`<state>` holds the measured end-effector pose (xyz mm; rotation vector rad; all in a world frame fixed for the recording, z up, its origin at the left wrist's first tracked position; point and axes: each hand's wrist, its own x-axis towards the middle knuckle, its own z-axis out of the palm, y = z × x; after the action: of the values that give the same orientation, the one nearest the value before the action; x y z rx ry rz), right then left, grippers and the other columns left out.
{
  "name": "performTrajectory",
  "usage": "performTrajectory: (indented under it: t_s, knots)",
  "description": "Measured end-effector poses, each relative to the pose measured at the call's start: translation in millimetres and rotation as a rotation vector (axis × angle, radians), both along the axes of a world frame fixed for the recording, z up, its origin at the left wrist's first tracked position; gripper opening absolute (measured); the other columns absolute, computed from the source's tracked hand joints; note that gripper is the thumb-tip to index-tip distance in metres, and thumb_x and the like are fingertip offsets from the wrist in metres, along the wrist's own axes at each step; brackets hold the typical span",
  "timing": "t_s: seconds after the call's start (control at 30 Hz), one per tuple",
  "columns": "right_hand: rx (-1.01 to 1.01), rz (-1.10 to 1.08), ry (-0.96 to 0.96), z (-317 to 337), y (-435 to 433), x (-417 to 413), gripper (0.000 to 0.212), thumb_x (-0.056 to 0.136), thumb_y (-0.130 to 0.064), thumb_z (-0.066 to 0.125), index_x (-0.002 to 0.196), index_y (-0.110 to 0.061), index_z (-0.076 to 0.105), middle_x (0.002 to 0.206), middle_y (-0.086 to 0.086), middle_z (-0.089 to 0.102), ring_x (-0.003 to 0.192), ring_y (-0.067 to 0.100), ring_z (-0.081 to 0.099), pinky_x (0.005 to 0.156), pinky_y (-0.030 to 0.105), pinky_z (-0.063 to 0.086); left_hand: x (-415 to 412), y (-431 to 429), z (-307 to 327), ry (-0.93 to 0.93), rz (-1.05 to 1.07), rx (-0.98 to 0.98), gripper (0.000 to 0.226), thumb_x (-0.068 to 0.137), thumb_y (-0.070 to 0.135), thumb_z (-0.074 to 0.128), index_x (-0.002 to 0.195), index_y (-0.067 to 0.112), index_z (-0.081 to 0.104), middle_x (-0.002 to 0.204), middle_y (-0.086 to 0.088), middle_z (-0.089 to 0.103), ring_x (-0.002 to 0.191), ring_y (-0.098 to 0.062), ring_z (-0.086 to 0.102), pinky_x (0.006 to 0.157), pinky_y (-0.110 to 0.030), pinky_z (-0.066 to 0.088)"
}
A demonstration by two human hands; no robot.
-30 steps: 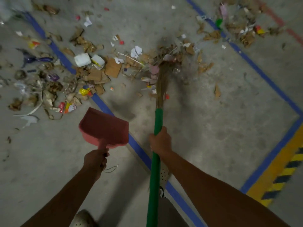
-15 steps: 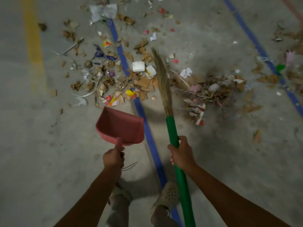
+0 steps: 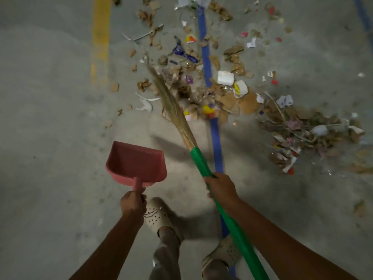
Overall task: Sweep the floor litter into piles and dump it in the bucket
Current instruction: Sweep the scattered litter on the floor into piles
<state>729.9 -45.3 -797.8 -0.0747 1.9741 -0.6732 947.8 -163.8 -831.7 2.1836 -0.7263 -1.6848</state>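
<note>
Litter (image 3: pixel 218 98) lies scattered; the right hand (image 3: pixel 221 188) grips the broom (image 3: pixel 198 158), bristles angled left to gather strays, while the left hand (image 3: pixel 133 203) clasps the dustpan (image 3: pixel 137 162) ready.

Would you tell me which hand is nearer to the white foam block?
Right. The right hand, gripping the green broom handle, is nearly straight back from the white foam block; the left hand, holding the red dustpan, is back and farther left.

Counted: 1 broom (image 3: pixel 198 160), 1 dustpan (image 3: pixel 137 162), 2 hands (L hand (image 3: pixel 132 202), R hand (image 3: pixel 221 188)), 2 clogs (image 3: pixel 156 216) (image 3: pixel 226 252), 2 blue lines (image 3: pixel 216 136) (image 3: pixel 363 13), 1 yellow line (image 3: pixel 101 37); litter pcs (image 3: pixel 228 100) too many to be counted.
</note>
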Motion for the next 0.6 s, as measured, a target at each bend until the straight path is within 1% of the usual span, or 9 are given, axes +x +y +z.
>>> performTrajectory:
  t_s: [0.07, 0.13, 0.2, 0.23, 0.3, 0.37, 0.47, 0.53, 0.6]
  knots:
    - [-0.003, 0.050, 0.067, 0, -29, 16, 0.026, 0.091, -0.039, 0.066, 0.094, -0.013, 0.064, 0.076, 0.008, 0.070, 0.058, 0.018, 0.066, 0.057, 0.035, 0.056, 21, -24, -2, 0.016, 0.046, 0.011, 0.046, 0.092, 0.048, 0.067, 0.094, 0.002, 0.066, 0.062, -0.007, 0.049, 0.045, -0.013, 0.036, 0.041, -0.024, 0.028]
    - [-0.004, 0.138, 0.092, -2, -57, 37, 0.032, 0.086, -0.044, 0.072, 0.093, -0.016, 0.059, 0.075, 0.007, 0.070, 0.055, 0.017, 0.066, 0.051, 0.032, 0.054, 42, -48, -4, 0.026, 0.093, 0.009, 0.044, 0.092, 0.047, 0.068, 0.093, 0.003, 0.067, 0.060, -0.005, 0.049, 0.042, -0.012, 0.035, 0.039, -0.023, 0.027]
    - [0.029, 0.261, 0.120, -9, -83, 60, 0.037, 0.081, -0.041, 0.078, 0.094, -0.016, 0.055, 0.076, 0.006, 0.070, 0.054, 0.017, 0.066, 0.049, 0.028, 0.050, 64, -70, -8, 0.035, 0.136, -0.001, 0.042, 0.094, 0.044, 0.067, 0.094, 0.002, 0.067, 0.059, -0.004, 0.049, 0.039, -0.010, 0.034, 0.037, -0.021, 0.025]
    - [0.038, 0.316, 0.126, -13, -96, 72, 0.037, 0.079, -0.038, 0.079, 0.094, -0.015, 0.054, 0.078, 0.007, 0.070, 0.055, 0.018, 0.067, 0.049, 0.029, 0.051, 76, -80, -11, 0.038, 0.157, -0.008, 0.042, 0.094, 0.043, 0.067, 0.095, 0.001, 0.067, 0.059, -0.005, 0.048, 0.038, -0.009, 0.033, 0.037, -0.020, 0.024]
    - [0.007, 0.383, 0.105, -18, -122, 94, 0.031, 0.079, -0.028, 0.077, 0.094, -0.013, 0.055, 0.079, 0.010, 0.071, 0.056, 0.020, 0.068, 0.053, 0.035, 0.058, 98, -98, -17, 0.038, 0.193, -0.014, 0.042, 0.093, 0.042, 0.068, 0.095, 0.000, 0.067, 0.060, -0.006, 0.049, 0.037, -0.009, 0.033, 0.037, -0.018, 0.023]
    - [-0.028, 0.443, 0.056, -22, -148, 113, 0.023, 0.080, -0.023, 0.073, 0.093, -0.012, 0.059, 0.076, 0.010, 0.071, 0.054, 0.021, 0.068, 0.057, 0.040, 0.059, 118, -111, -24, 0.036, 0.231, -0.011, 0.039, 0.095, 0.036, 0.068, 0.099, -0.003, 0.066, 0.061, -0.007, 0.048, 0.036, -0.009, 0.032, 0.037, -0.016, 0.022]
    - [0.018, 0.631, 0.016, -33, -185, 135, 0.020, 0.078, -0.028, 0.072, 0.088, -0.013, 0.064, 0.071, 0.007, 0.070, 0.051, 0.019, 0.066, 0.053, 0.033, 0.054, 145, -124, -32, 0.019, 0.262, -0.003, 0.040, 0.094, 0.039, 0.068, 0.094, -0.001, 0.065, 0.061, -0.007, 0.048, 0.037, -0.011, 0.030, 0.039, -0.017, 0.021]
    - [0.064, 0.666, 0.000, -48, -207, 147, 0.024, 0.075, -0.029, 0.073, 0.087, -0.010, 0.066, 0.069, 0.009, 0.071, 0.049, 0.022, 0.066, 0.052, 0.035, 0.055, 159, -128, -37, 0.000, 0.273, -0.003, 0.045, 0.092, 0.043, 0.069, 0.091, -0.001, 0.066, 0.061, -0.008, 0.049, 0.038, -0.012, 0.031, 0.038, -0.018, 0.022]
    - [0.097, 0.601, -0.029, -66, -219, 152, 0.024, 0.076, -0.026, 0.076, 0.086, -0.005, 0.067, 0.060, 0.010, 0.068, 0.043, 0.024, 0.062, 0.045, 0.031, 0.051, 166, -130, -41, -0.014, 0.284, -0.005, 0.048, 0.092, 0.045, 0.069, 0.091, -0.003, 0.066, 0.061, -0.008, 0.050, 0.038, -0.012, 0.032, 0.038, -0.018, 0.023]
